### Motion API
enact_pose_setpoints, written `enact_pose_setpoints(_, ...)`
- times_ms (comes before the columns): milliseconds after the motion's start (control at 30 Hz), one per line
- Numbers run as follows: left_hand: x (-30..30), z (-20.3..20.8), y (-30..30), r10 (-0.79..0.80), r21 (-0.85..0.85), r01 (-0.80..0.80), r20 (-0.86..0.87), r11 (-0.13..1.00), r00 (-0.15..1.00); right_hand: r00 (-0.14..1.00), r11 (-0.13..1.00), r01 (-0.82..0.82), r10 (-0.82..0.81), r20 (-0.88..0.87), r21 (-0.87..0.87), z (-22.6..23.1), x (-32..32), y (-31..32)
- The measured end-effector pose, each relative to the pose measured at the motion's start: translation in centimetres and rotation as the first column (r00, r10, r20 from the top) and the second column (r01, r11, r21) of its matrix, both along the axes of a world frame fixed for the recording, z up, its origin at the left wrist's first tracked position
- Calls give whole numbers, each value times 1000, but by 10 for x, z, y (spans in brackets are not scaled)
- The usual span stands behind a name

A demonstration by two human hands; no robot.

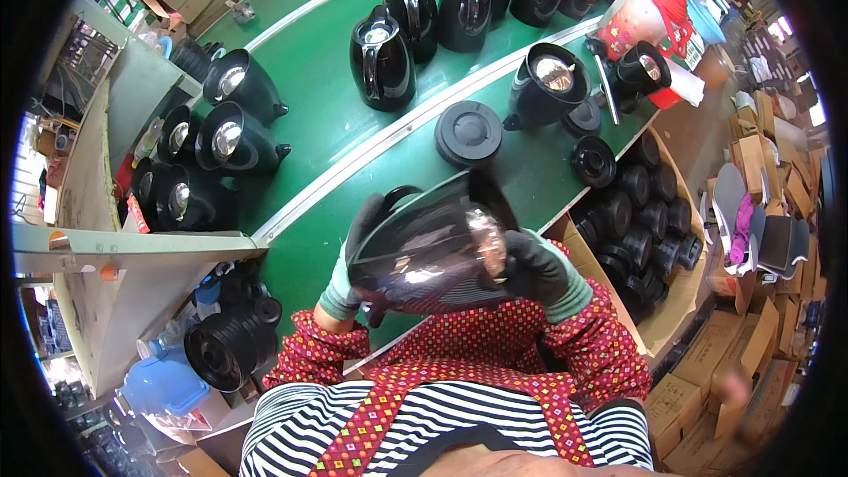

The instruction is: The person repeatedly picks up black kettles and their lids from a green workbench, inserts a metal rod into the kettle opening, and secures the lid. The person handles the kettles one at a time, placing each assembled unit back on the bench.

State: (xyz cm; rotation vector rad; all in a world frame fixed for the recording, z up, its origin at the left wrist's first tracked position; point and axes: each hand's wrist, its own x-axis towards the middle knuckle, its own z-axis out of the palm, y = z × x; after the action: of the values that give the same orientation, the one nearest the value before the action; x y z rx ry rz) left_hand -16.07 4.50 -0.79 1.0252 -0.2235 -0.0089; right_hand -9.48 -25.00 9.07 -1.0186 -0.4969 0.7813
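Observation:
A glossy black jug (411,252) lies tilted on its side in front of my chest, its silvery inner end toward the right. My left hand (360,228), in a dark glove with a pale green cuff, grips its left end; the jug's body hides part of those fingers. On the other end, my gloved right hand (535,267) is closed at the rim beside the silvery part. Just beyond the jug, black round lids (468,133) lie stacked on the green bench (331,159). An open black jug (546,87) stands to their right.
Finished-looking black jugs (382,57) stand in a row beyond a white rail (397,130). More open jugs (231,137) sit at left. A cardboard box (680,300) of black parts is at right, near a red flowered flask (649,13). Black discs (216,358) are stacked lower left.

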Motion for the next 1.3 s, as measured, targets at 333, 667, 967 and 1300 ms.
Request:
enact_pose_setpoints(333,-5,-17,26,-331,-636,65,-309,769,891,443,186,828,361,821,-529,-66,137,81)
enact_pose_setpoints(667,-35,-62,40,-233,-525,-29,-426,851,874,381,322,851,166,910,-415,-70,130,61)
enact_pose_setpoints(967,-14,27,-46,-401,-324,293,-342,899,850,527,683,646,-78,846,-340,40,-28,-15)
enact_pose_setpoints(1300,-27,66,-91,-434,-217,393,-189,893,881,532,693,681,-247,810,-236,48,-93,-58)
